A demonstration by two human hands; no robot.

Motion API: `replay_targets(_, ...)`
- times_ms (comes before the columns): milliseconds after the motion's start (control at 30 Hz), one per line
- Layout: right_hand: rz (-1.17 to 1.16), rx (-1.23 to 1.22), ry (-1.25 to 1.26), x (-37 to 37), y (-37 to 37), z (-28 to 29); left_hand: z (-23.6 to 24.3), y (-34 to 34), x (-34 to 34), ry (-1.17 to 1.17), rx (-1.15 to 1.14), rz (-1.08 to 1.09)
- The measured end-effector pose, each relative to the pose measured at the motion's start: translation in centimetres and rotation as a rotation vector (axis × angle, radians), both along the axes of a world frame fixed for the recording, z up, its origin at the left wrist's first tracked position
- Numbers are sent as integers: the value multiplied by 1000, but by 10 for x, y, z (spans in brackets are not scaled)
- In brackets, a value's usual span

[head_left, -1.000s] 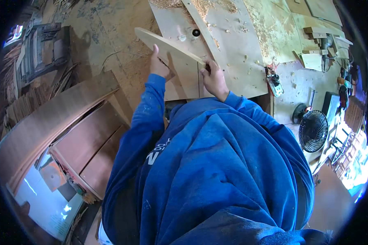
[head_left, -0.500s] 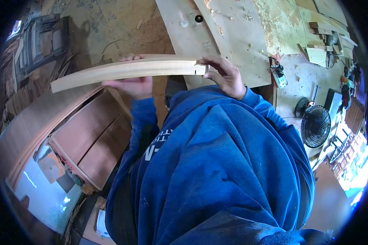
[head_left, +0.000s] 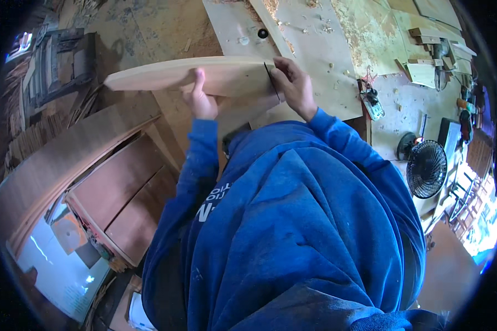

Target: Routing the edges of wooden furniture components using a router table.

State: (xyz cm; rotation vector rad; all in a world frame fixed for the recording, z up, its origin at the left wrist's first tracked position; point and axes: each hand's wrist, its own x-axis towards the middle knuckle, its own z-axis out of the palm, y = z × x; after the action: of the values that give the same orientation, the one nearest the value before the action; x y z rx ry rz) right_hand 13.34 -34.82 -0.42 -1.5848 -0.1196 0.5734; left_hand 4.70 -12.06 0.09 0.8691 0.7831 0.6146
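A long, pale, gently curved wooden board [head_left: 232, 80] is held up in front of me, one broad face turned toward the view. Its left end tapers, and a dark line crosses it near the right end. My left hand [head_left: 200, 102] grips the board's near edge around mid-length, thumb pressed on the face and the other fingers hidden beneath. At the right end my right hand [head_left: 295, 85] is closed around the wood, its fingertips bent over the end by the dark line.
Beyond the board lies a pale worktop [head_left: 315, 49] with wood shavings and a round black knob. A hand plane [head_left: 371, 99] and a black fan [head_left: 426, 168] stand to the right. Wooden cabinet panels [head_left: 116, 193] are at the left.
The board has rolled from showing its narrow edge to showing its broad face. Both hands have shifted with it, and my left thumb now lies on the face.
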Motion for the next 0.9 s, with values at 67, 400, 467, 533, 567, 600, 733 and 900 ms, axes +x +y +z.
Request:
replay_targets(67,18,-120,-320,-5,14,-16,-46,8,10,49,-100,13)
replay_targets(400,544,-503,-1079,-19,28,-75,-96,-20,49,282,-166,222)
replay_targets(467,494,-578,-1051,-19,30,-74,-99,-16,43,427,-62,88)
replay_targets(533,487,-635,-1053,-10,28,-74,-95,-18,27,417,8,-168)
replay_targets(567,475,-697,-1050,-7,27,-75,-89,-19,23,403,77,-431)
replay_targets(600,477,-695,-1045,-5,25,-77,-97,-22,21,409,75,-431)
replay_targets(733,463,-665,-1072,-2,30,-74,-117,-25,15,526,562,-661)
replay_targets(900,464,-673,-1070,9,37,-72,-122,-21,27,501,421,-643)
